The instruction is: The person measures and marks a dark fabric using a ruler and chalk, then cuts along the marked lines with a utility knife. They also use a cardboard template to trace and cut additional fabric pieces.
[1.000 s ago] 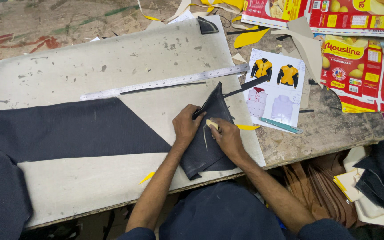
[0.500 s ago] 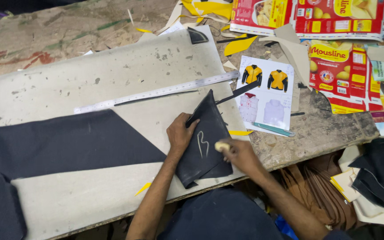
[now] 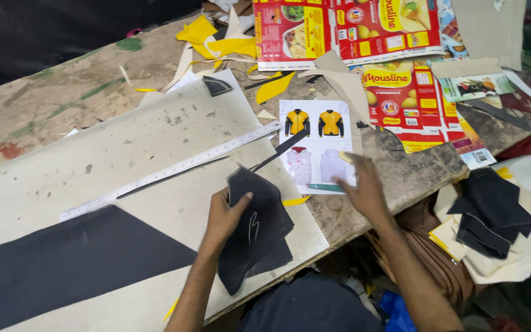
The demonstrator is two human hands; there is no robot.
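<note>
Holding a dark cloth piece up off the board, the left hand pinches it with thumb on top and fingers under. A chalk mark shows on it. The right hand rests spread out near the picture sheet, with something small and pale at its fingertips. It looks like marking work. Next, the cloth likely needs laying flat by the ruler.

A tailoring workshop: worn cutting board, steel ruler, dark fabric, jacket design sheet.
</note>
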